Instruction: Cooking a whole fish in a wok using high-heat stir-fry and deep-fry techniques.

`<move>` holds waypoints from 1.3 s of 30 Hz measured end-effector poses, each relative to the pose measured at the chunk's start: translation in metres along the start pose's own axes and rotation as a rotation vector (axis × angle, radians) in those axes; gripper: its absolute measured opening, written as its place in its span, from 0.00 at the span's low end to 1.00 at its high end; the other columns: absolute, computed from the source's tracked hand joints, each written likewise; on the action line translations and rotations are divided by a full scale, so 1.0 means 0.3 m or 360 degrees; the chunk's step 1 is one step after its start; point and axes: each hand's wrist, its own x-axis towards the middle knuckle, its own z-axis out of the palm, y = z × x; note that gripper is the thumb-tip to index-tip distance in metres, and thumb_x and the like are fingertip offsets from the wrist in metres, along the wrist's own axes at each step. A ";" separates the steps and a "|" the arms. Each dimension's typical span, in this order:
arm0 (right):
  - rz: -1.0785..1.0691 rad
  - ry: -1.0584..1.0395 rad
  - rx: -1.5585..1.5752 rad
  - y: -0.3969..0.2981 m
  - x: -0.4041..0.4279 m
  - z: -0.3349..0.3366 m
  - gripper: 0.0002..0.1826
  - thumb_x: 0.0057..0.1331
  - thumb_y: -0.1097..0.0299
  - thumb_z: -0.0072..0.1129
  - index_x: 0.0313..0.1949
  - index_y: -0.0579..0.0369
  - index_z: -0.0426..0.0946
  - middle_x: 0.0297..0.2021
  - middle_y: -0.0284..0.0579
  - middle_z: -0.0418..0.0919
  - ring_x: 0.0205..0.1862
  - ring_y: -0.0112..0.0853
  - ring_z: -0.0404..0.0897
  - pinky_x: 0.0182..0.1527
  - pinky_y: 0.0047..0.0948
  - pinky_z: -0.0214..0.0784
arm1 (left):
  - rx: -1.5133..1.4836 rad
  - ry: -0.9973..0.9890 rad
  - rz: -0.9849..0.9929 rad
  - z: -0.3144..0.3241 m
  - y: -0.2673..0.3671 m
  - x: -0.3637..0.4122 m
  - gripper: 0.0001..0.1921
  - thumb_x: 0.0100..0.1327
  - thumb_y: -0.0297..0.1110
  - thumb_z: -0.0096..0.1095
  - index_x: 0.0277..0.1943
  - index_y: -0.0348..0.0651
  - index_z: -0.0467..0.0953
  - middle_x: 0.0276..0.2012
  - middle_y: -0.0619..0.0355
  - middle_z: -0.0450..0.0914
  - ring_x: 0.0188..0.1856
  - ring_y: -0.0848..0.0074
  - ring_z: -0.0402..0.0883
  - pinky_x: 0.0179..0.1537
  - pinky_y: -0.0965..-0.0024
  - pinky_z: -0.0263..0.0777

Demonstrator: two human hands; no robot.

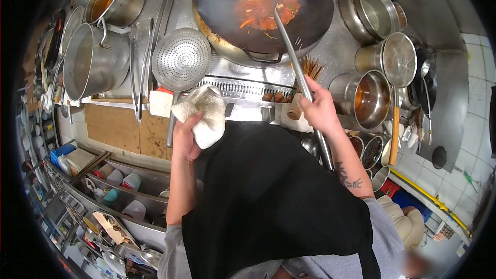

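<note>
My right hand (319, 106) grips the long metal handle of a wok ladle (292, 54). The ladle's bowl rests among reddish-orange food (288, 11) in a large dark wok (217, 19), where smoke or steam partly veils it. In my left hand (186, 137) is a bunched, off-white cloth (205, 116), held apart from the wok's loop handle (267, 59). Behind the cloth lies a perforated metal skimmer (182, 60), its handle pointing towards me. Close by my right hand, a bamboo wok brush (310, 68) is partly hidden by the ladle handle.
Metal pots (97, 62) crowd the left counter beside long tongs (143, 73). At right stand a pot of reddish liquid (372, 100) and a wooden-handled mesh strainer (400, 60). A slotted drain (240, 87) runs before the stove. Another person (401, 219) is at lower right.
</note>
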 end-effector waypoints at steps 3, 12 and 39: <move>-0.0352 0.0238 -0.0152 0.108 0.029 -0.005 0.29 0.64 0.79 0.52 0.66 0.65 0.61 0.31 0.33 0.76 0.25 0.15 0.70 0.26 0.18 0.64 | 0.0065 0.0000 -0.0013 -0.002 -0.002 0.004 0.27 0.62 0.21 0.54 0.65 0.32 0.60 0.55 0.45 0.75 0.54 0.61 0.79 0.54 0.60 0.76; -0.0223 0.0428 -0.0169 0.023 0.150 -0.121 0.30 0.65 0.76 0.53 0.66 0.66 0.61 0.24 0.30 0.73 0.20 0.16 0.68 0.21 0.20 0.60 | 0.0011 -0.0010 0.0038 0.001 -0.007 -0.011 0.27 0.62 0.21 0.53 0.65 0.32 0.60 0.56 0.45 0.74 0.56 0.61 0.78 0.54 0.61 0.76; 0.0249 -0.0043 0.0371 -0.040 0.107 -0.160 0.32 0.64 0.81 0.50 0.68 0.49 0.62 0.18 0.28 0.64 0.14 0.17 0.61 0.14 0.19 0.53 | -0.0107 0.0191 0.0176 -0.018 -0.031 0.010 0.24 0.61 0.20 0.53 0.62 0.32 0.63 0.52 0.46 0.76 0.49 0.60 0.81 0.48 0.59 0.80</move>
